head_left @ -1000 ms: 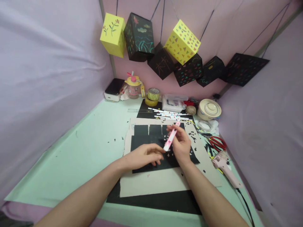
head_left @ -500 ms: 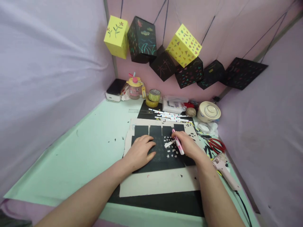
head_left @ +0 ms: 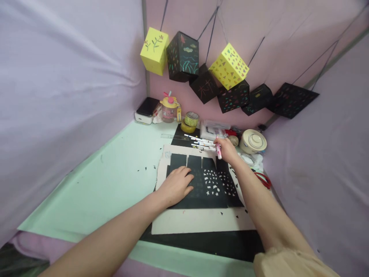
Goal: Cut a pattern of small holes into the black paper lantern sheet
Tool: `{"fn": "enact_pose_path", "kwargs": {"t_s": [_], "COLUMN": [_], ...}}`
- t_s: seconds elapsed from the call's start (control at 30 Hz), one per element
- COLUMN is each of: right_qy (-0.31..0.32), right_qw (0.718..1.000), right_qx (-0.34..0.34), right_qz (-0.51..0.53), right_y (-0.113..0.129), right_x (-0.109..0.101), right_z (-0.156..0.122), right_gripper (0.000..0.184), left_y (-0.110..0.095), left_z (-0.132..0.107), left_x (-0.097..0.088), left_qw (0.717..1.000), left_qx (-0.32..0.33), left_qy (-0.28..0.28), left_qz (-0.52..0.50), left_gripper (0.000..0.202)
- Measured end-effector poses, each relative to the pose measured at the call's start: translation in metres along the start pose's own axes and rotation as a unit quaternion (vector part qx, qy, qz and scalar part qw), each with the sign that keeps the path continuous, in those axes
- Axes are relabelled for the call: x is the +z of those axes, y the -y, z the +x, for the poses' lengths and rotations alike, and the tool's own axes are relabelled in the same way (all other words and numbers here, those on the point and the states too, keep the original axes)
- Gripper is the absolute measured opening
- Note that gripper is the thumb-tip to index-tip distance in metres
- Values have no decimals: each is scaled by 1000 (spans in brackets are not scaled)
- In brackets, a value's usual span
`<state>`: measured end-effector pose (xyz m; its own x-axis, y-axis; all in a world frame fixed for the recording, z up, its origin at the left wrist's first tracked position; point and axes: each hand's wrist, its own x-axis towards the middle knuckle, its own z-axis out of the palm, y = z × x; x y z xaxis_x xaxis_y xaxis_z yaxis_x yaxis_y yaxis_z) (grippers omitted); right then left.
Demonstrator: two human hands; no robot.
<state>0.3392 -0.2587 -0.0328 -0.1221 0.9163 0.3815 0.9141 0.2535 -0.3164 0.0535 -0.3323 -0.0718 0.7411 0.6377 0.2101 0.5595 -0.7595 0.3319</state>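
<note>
My left hand (head_left: 176, 185) lies flat with fingers spread on the left part of a black paper sheet (head_left: 215, 192) that has small shapes cut out of it. The sheet rests on a beige cardboard mat (head_left: 198, 221). My right hand (head_left: 227, 149) reaches far forward, closed around a pink craft knife (head_left: 219, 152), its fingertips at a row of white marker pens (head_left: 201, 142) lying beyond the mat.
Yellow and black paper lanterns (head_left: 229, 67) hang on strings above the back of the table. Tape rolls (head_left: 190, 121), a clear plastic box (head_left: 213, 129), a round lidded tin (head_left: 253, 141), a pink cup (head_left: 170, 109) and red scissors (head_left: 263, 179) sit along the back and right.
My right hand has moved from the black sheet forward to the markers, carrying the pink knife. My left hand settled flat on the sheet. The camera shifted left.
</note>
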Motion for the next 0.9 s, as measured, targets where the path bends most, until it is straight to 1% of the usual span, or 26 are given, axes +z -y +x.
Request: {"fn": "enact_pose_path", "kwargs": {"t_s": [0.1, 0.17, 0.23, 0.27, 0.3, 0.33, 0.37, 0.43, 0.47, 0.57, 0.63, 0.67, 0.7, 0.77, 0.83, 0.9], "right_qy": [-39, -81, -133, -187, -222, -229, -214, -156, -121, -91, -58, -40, -28, -25, -41, -55], "right_qw": [999, 996, 987, 967, 939, 909, 876, 816, 795, 785, 778, 782, 790, 817, 842, 862], "right_qx": [10, 26, 54, 88, 117, 149, 181, 228, 242, 248, 249, 247, 246, 253, 258, 253], "right_qz": [16, 30, 71, 152, 234, 315, 393, 509, 543, 560, 574, 571, 560, 517, 471, 437], "right_y": [3, 12, 26, 34, 43, 52, 61, 77, 84, 99, 105, 107, 108, 109, 107, 102], "right_x": [10, 14, 16, 17, 18, 20, 21, 25, 27, 33, 36, 37, 38, 41, 45, 51], "right_z": [16, 14, 6, 0, -7, -15, -22, -35, -41, -54, -59, -60, -61, -61, -60, -58], "right_gripper": [22, 24, 27, 26, 27, 26, 26, 31, 32, 22, 26, 29, 30, 28, 20, 18], "left_y": [1, 1, 1, 0, -1, -2, -3, -5, -5, -5, -2, 0, 2, 6, 10, 16], "left_z": [0, -1, -1, -1, -1, -1, -1, -1, 0, 1, 1, 2, 2, 5, 9, 12], "left_x": [0, -1, -1, -1, -1, -1, -1, -2, -2, -5, -8, -10, -12, -15, -15, -12], "left_qw": [1000, 1000, 1000, 1000, 999, 999, 998, 998, 998, 998, 997, 997, 996, 995, 994, 993], "left_qx": [8, 4, -7, -14, -22, -30, -36, -44, -45, -35, -20, -12, -5, 7, 19, 30], "left_qy": [-5, -10, -17, -21, -24, -26, -25, -20, -14, 15, 41, 52, 62, 77, 87, 94], "left_qz": [5, 8, 14, 18, 23, 29, 34, 45, 49, 57, 59, 60, 61, 61, 60, 62], "left_gripper": [29, 29, 31, 32, 35, 37, 40, 41, 41, 45, 51, 53, 55, 56, 58, 61]}}
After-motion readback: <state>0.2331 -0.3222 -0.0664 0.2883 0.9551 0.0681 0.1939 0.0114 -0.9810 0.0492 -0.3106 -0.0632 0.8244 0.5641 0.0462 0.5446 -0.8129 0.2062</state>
